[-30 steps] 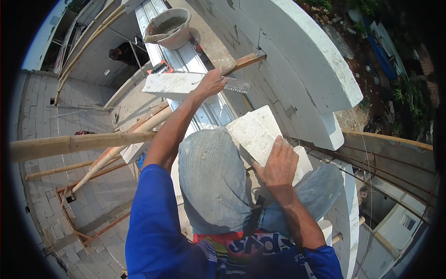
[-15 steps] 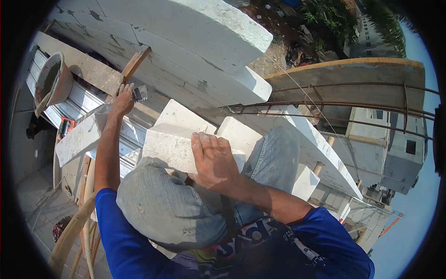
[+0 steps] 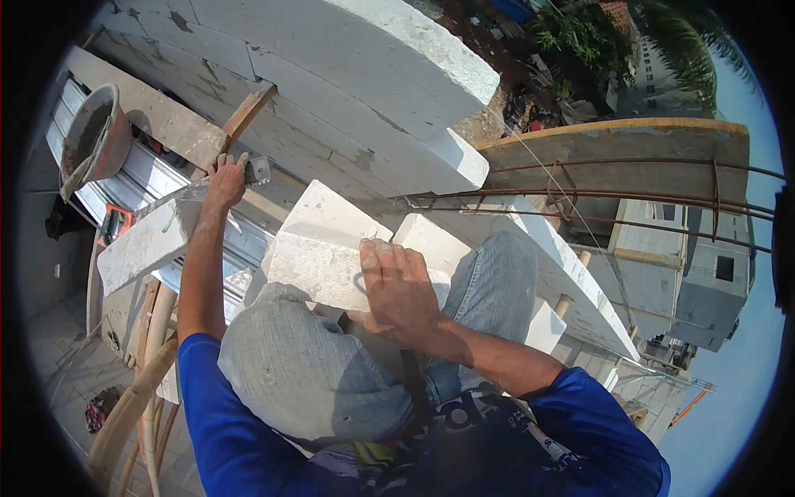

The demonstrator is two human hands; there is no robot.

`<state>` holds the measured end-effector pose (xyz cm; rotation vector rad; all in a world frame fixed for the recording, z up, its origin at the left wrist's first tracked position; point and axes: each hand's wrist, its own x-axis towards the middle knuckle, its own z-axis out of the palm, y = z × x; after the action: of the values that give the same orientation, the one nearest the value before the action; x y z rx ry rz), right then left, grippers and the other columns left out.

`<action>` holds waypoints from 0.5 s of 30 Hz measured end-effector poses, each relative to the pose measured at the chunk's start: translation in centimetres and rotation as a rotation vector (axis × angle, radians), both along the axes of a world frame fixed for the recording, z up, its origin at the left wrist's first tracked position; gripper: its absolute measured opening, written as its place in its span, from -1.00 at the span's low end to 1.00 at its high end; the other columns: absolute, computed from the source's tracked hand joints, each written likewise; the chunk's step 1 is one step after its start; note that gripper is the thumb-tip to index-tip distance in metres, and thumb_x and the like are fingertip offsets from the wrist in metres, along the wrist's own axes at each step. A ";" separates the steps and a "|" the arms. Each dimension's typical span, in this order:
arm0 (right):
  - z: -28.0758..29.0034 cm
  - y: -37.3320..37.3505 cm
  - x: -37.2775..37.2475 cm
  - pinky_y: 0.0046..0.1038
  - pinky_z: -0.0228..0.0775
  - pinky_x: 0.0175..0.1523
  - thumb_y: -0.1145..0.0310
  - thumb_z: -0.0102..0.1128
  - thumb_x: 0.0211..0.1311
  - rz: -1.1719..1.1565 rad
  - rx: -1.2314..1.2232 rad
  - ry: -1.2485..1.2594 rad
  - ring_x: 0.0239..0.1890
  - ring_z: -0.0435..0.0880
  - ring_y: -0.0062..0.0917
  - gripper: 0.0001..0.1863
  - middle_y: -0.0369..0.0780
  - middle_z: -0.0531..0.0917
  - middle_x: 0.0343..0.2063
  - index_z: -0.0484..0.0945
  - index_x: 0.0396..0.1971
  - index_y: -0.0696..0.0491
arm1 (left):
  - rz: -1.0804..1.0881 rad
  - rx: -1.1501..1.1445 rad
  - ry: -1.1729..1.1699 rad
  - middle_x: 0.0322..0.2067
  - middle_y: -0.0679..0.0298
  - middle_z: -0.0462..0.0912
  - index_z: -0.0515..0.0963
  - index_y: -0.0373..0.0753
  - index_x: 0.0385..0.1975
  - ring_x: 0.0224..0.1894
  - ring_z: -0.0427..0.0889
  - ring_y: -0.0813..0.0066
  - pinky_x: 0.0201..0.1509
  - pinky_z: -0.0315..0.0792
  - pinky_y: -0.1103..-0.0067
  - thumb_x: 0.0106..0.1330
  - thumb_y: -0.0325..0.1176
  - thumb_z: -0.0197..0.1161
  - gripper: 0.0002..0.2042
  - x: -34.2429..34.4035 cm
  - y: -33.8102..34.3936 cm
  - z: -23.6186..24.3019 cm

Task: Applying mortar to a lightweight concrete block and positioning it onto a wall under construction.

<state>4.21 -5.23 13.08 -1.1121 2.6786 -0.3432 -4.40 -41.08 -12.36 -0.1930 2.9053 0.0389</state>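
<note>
Right hand (image 3: 399, 290): fingers bent, clasping the white block (image 3: 319, 269) between knee (image 3: 286, 356) and wall (image 3: 331, 91). Left hand (image 3: 226, 184): fingers curled at saw (image 3: 192, 190); grip indeterminate. Wall courses laid; block loose.

Pale blk wall (image 3: 348, 74) ran across upper L, its top sunlit. Grey bldg (image 3: 704, 302) w/ dark window (image 3: 725, 267) stood far R, blue sky (image 3: 737, 373) beyond. Grey flr (image 3: 66, 352) lay low L.
</note>
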 end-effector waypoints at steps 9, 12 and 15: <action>0.2 0.0 -0.1 -0.19 0.20 0.11 0.02 0.49 -0.25 0.011 -0.021 0.018 0.04 0.44 -0.15 0.02 0.11 0.43 0.03 0.24 0.15 0.39 | 0.234 0.073 0.399 -0.31 -0.04 0.56 0.48 -0.21 -0.15 -0.17 0.53 -0.08 -0.11 0.40 0.15 0.16 -0.45 0.12 -0.76 -2.7 -0.6 5.2; 0.1 0.2 -0.1 -0.20 0.22 0.08 0.05 0.49 -0.25 0.012 -0.025 0.031 0.03 0.45 -0.16 0.00 0.11 0.44 0.01 0.26 0.13 0.40 | 0.291 0.078 0.498 -0.37 -0.03 0.57 0.47 -0.20 -0.15 -0.24 0.57 -0.09 -0.15 0.40 0.12 0.18 -0.50 0.06 -0.77 -4.0 -0.7 9.6; 0.2 0.2 -0.1 -0.21 0.24 0.06 0.07 0.49 -0.25 0.024 -0.021 0.041 0.01 0.47 -0.18 -0.01 0.10 0.46 0.00 0.26 0.13 0.39 | 0.302 0.106 0.516 -0.30 -0.03 0.60 0.47 -0.18 -0.15 -0.22 0.58 -0.08 -0.16 0.42 0.15 0.23 -0.50 0.03 -0.79 -5.2 -2.1 12.2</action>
<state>4.12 -5.07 13.23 -1.1690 2.7005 -0.3494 -9.60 -43.23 -0.15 -0.6949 3.3362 0.3402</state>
